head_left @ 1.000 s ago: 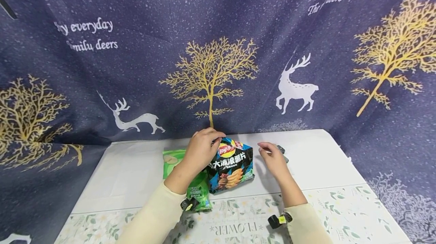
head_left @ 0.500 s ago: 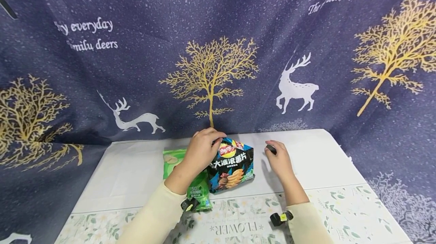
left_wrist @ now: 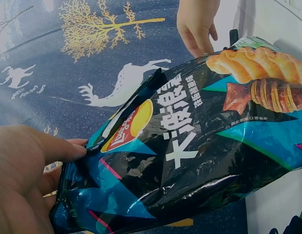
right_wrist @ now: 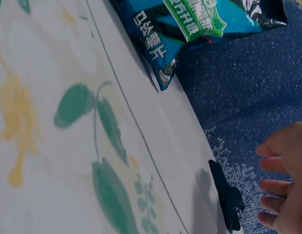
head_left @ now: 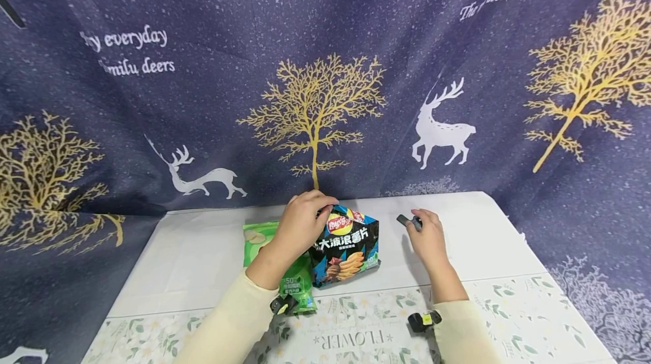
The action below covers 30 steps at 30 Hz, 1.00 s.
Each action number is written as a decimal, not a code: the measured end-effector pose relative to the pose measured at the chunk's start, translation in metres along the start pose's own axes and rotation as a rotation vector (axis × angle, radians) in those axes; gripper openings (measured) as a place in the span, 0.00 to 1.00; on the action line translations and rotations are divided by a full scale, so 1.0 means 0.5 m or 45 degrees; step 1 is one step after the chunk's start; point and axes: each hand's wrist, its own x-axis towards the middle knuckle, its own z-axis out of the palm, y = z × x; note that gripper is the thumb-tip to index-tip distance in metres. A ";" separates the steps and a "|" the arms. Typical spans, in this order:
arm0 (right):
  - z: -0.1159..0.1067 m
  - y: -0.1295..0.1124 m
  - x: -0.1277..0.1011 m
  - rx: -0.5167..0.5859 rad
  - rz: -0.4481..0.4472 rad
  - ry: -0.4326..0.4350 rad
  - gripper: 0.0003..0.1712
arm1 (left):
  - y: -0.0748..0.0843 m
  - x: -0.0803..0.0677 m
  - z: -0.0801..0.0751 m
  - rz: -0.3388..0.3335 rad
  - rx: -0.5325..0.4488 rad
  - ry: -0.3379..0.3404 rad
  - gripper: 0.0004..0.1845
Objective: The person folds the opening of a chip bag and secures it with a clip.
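Note:
My left hand (head_left: 302,222) pinches the top corner of a black and blue Lay's potato chip bag (head_left: 348,248), thumb on the printed front. In the left wrist view the bag (left_wrist: 190,126) fills much of the picture, its top edge folded over. Under my left forearm lies a green chip bag (head_left: 297,282), partly hidden. My right hand (head_left: 429,237) is to the right of the bags with its fingers loosely bent. A black bag clip (right_wrist: 226,195) lies by its fingertips, a small gap apart in the right wrist view.
The white table (head_left: 198,262) carries a floral cloth strip (head_left: 376,324) along its front. Behind it hangs a dark blue curtain (head_left: 356,25) with trees and deer. Small black cameras (head_left: 424,320) are strapped to both wrists.
My right hand has moved right, from reaching over the clip, past having it between thumb and fingers, to beside it, with more of the clip showing. The left hand and bags stay put.

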 end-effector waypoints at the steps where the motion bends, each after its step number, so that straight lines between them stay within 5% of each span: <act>1: 0.000 0.001 0.000 -0.007 0.000 0.003 0.28 | 0.000 0.000 0.000 -0.001 -0.002 -0.001 0.11; 30: 0.016 0.048 0.010 -0.083 0.009 -0.029 0.29 | 0.001 -0.005 0.001 0.011 0.006 0.008 0.11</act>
